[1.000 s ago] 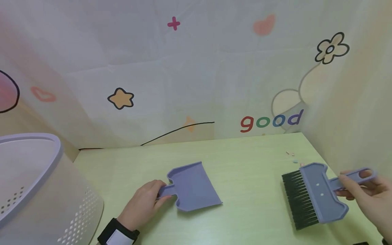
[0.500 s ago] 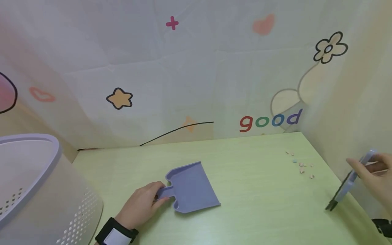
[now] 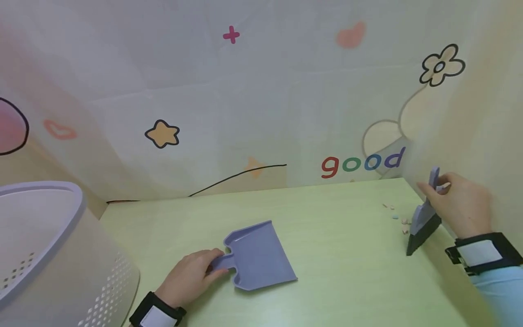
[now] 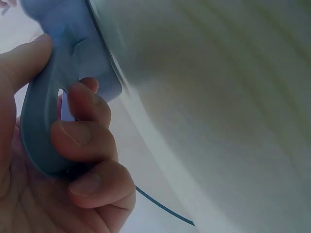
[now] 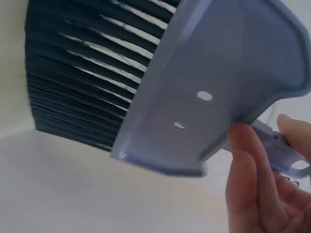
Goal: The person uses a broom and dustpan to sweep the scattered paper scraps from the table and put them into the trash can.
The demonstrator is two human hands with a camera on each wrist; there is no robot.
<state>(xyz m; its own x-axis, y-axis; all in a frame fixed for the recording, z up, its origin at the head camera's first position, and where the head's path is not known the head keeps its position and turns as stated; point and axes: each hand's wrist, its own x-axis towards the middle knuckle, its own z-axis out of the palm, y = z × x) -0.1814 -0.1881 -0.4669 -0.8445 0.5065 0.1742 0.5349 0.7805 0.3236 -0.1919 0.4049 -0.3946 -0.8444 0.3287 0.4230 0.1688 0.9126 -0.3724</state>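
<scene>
My left hand (image 3: 192, 276) grips the handle of a purple-blue dustpan (image 3: 263, 256), which lies on the table with its wide edge facing right. In the left wrist view, curled fingers (image 4: 85, 138) wrap the looped handle. At the table's right side my right hand (image 3: 463, 204) holds a matching hand brush (image 3: 422, 218) by its handle, bristles pointing down. The right wrist view shows the dark bristles (image 5: 87, 73) spread in clumps, with thumb and fingers on the handle. Small pale scraps (image 3: 404, 222) lie just left of the brush, some partly hidden behind it.
A white perforated basket (image 3: 102, 268) with a purple rim stands at the left. The pale green table (image 3: 335, 268) ends at a printed curtain (image 3: 253, 100) behind and a cloth side on the right. Black bands with white patches sit on both wrists.
My right hand has swung the brush from the near right edge, turned it edge-on and carried it farther back, beside the scraps. The left hand and dustpan have stayed in place.
</scene>
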